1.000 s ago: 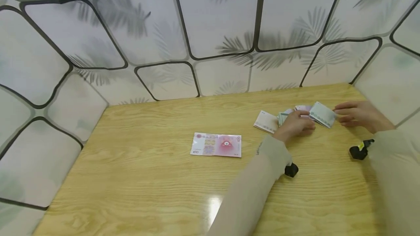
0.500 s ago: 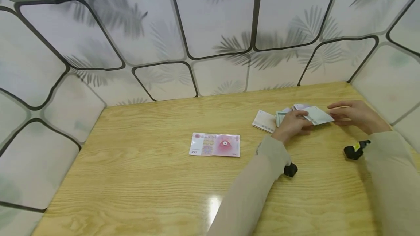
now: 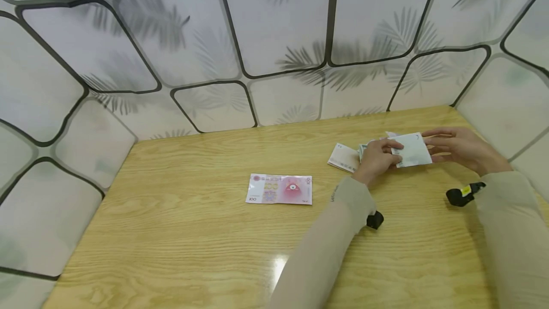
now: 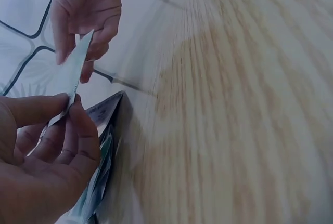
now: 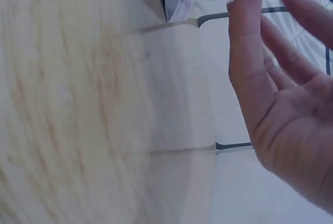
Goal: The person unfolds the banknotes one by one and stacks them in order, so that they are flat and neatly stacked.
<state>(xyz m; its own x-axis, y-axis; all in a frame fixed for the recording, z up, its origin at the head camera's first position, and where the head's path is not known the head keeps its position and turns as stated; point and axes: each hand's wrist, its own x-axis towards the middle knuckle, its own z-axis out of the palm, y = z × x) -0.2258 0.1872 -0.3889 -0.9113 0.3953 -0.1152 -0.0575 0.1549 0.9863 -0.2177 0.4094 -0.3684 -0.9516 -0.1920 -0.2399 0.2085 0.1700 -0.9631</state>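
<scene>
My left hand pinches a folded pale green banknote between thumb and fingers. In the left wrist view this banknote stands tilted up off the table. Beside its right edge is my right hand, fingers extended and only slightly bent; whether they touch the paper is unclear. Below and behind my left hand lie more banknotes, partly hidden: a folded whitish one, a greenish one and the tip of a purplish one. A flat pink 100 banknote lies apart, to the left.
The wood-grain table meets a patterned wall covering at the back and both sides. A black wrist camera sits at my right cuff, another at my left.
My left hand has lifted the pale green banknote off the others and turned it more upright. My right hand stays close to its right edge. The pink banknote lies where it was.
</scene>
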